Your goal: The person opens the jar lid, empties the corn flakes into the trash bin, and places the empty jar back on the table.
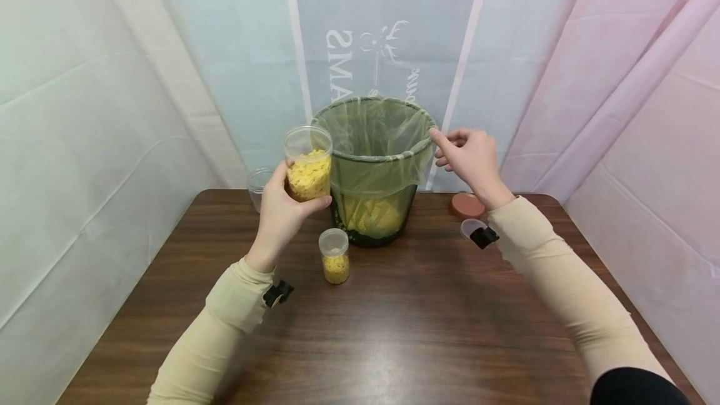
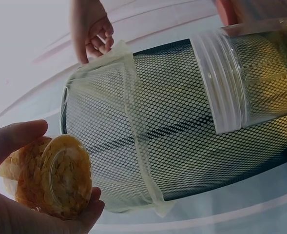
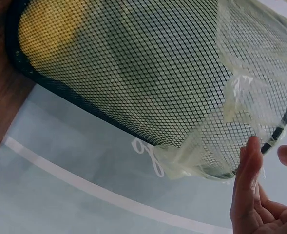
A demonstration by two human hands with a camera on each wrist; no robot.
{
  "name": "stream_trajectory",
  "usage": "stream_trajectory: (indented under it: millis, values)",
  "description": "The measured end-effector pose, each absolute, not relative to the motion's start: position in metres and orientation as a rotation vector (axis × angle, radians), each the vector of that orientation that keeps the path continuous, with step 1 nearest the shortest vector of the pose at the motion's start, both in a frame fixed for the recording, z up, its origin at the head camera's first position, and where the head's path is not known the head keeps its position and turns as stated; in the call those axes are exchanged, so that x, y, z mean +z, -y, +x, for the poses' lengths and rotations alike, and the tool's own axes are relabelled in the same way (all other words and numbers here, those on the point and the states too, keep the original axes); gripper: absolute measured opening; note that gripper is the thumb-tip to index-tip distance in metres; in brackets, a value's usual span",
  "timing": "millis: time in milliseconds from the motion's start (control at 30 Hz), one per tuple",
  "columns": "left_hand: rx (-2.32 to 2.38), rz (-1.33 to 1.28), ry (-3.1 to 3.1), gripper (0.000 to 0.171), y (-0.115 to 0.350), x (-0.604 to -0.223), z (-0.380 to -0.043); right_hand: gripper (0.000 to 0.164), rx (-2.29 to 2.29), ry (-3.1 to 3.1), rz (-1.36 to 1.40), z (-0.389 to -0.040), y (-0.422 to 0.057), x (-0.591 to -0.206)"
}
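Observation:
My left hand (image 1: 284, 208) grips a clear plastic jar (image 1: 308, 170) filled partway with yellow flakes. It holds the jar, lidless and slightly tilted, at the left of a black mesh wastebasket (image 1: 365, 189) lined with a pale, see-through bin bag (image 1: 388, 174). At the basket's right rim is my right hand (image 1: 469, 155). Thumb and forefinger stand apart beside the rim in the right wrist view, the forefinger (image 3: 250, 161) overlapping the bag's edge. More yellow flakes (image 1: 374, 217) show through the mesh at the basket's bottom.
A smaller clear jar (image 1: 335, 258) of yellow flakes stands on the brown table (image 1: 382, 330) before the basket. Another clear container (image 1: 257, 189) is partly hidden behind my left hand. Near my right wrist lie a reddish-brown lid (image 1: 467, 205) and a clear lid (image 1: 471, 227). Curtains surround the table's back and sides.

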State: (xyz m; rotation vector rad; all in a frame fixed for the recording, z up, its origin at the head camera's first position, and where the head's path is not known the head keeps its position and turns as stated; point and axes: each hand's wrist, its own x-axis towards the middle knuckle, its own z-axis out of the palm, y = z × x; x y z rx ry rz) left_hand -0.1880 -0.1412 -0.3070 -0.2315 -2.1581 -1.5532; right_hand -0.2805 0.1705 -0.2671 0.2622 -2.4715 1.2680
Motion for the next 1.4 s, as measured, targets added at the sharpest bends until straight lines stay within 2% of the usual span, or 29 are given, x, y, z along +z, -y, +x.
stream_trajectory:
  millis: [267, 533, 733, 1133, 1400]
  values:
    - [-1.531, -0.225, 2.181, 0.073, 0.140, -0.304, -0.193, 0.053, 1.369, 2.481, 0.242, -0.287, -0.168, -0.265]
    - [-1.490, -0.220, 2.208, 0.070, 0.142, -0.302, -0.197, 0.037, 1.524, 2.399, 0.232, -0.289, -0.159, -0.266]
    - [-1.443, -0.223, 2.231, 0.071, 0.143, -0.300, -0.200, 0.033, 1.630, 2.356, 0.209, -0.292, -0.154, -0.269]
    - [-1.442, -0.248, 2.252, 0.074, 0.145, -0.286, -0.205, 0.022, 1.554, 2.389, 0.163, -0.297, -0.151, -0.273]
    - [-1.343, -0.225, 2.265, 0.078, 0.147, -0.276, -0.208, 0.022, 1.483, 2.413, 0.174, -0.296, -0.148, -0.271]
